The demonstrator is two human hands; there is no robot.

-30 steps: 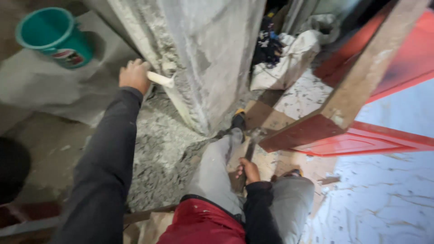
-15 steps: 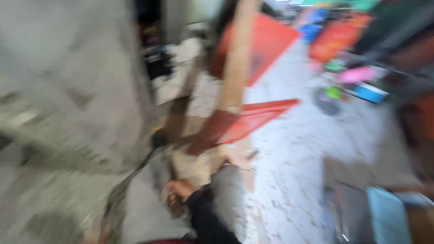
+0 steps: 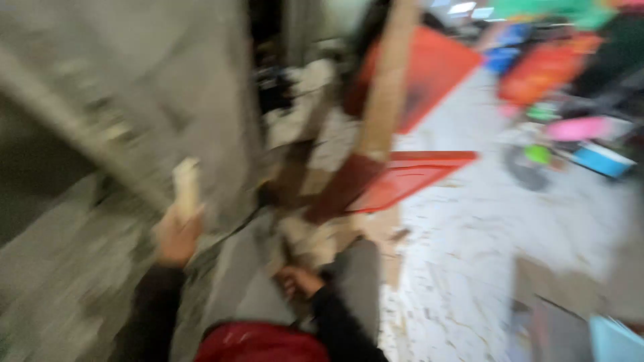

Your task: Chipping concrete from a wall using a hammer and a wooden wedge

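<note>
Inspector: Report the state of the 2 hands.

Technician: The left hand is closed around a pale, stick-like wooden handle, which points upward against the rough grey plastered wall. What sits at the handle's far end cannot be told; the view is blurred. The right hand rests low, near the person's grey-trousered knee. Its fingers look curled, but whether it grips anything cannot be told.

Inspector: Position of the handle relative to each hand?

Technician: Inside the left fist, protruding above it; well apart from the right hand.

Inspector: Risks?

Technician: 2 are judged likely. The handle could slip in the grip. The leaning timber post with a red-painted foot stands near and could be knocked.
</note>
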